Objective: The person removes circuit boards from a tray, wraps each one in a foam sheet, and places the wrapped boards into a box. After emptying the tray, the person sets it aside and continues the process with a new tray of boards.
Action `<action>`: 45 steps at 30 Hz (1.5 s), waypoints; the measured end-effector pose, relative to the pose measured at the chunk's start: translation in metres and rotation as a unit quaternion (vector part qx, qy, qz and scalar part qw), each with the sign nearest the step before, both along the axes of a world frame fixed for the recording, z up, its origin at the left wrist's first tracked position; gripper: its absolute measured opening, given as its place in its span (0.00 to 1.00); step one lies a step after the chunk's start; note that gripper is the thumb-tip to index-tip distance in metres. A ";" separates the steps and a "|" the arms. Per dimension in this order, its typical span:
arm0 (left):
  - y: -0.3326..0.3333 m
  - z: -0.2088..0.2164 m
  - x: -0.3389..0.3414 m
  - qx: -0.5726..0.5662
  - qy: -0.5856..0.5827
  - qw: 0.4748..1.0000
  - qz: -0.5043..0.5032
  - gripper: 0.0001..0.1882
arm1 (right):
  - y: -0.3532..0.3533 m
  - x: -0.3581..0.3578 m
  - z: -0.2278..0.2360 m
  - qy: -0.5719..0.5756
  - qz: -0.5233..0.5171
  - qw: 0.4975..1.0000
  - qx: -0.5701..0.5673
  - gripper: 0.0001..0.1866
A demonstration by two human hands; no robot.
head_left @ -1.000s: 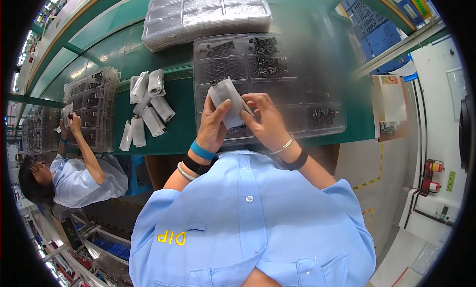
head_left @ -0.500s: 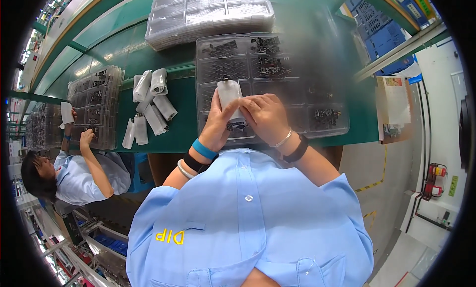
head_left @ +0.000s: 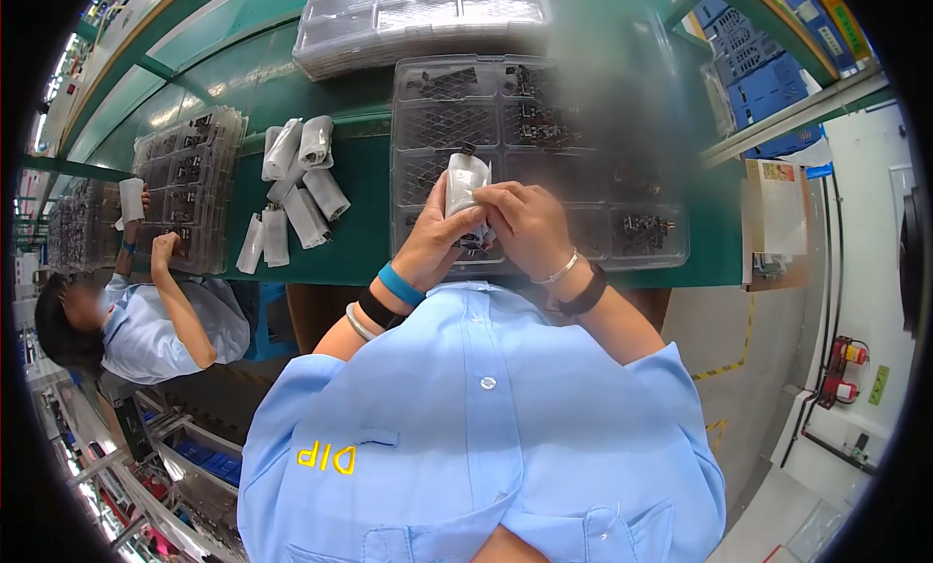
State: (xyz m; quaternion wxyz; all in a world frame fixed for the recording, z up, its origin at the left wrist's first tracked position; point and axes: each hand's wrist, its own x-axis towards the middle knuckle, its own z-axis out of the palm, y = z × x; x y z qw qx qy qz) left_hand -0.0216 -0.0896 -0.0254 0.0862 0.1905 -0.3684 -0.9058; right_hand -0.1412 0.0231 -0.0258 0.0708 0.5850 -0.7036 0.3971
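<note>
Lying in a loose cluster on the green counter [head_left: 360, 242], left of the clear compartmented tray [head_left: 530, 164], several rolled grey-white pouches [head_left: 296, 189] are seen; a stack of clear trays [head_left: 428, 18] sits beyond, and blue crates [head_left: 753, 77] stand at the upper right. A small grey-white pouch [head_left: 465, 179] is gripped upright over the tray by the left hand [head_left: 439, 240] and pinched at its side by the right hand [head_left: 525, 228]. Compared with a second ago, the pouch is now rolled narrower and held closer to the tray.
</note>
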 end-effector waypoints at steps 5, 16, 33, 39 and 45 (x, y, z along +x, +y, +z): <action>0.002 -0.008 0.000 -0.051 -0.023 0.998 0.022 0.43 | 0.003 0.009 -0.002 -0.169 -0.031 0.985 0.008 0.06; -0.003 0.016 0.003 0.048 -0.030 0.998 -0.004 0.45 | 0.013 0.015 -0.004 -0.226 -0.064 0.972 -0.017 0.07; 0.005 -0.007 0.006 -0.078 -0.062 0.995 -0.007 0.45 | 0.017 0.012 -0.005 -0.088 -0.045 0.995 0.031 0.09; 0.002 -0.005 0.008 -0.082 -0.057 0.994 -0.033 0.46 | 0.019 0.024 -0.013 -0.249 -0.093 0.964 0.003 0.05; -0.002 -0.002 0.010 -0.038 -0.019 0.996 -0.074 0.47 | 0.025 0.029 -0.021 -0.534 -0.078 0.838 -0.078 0.05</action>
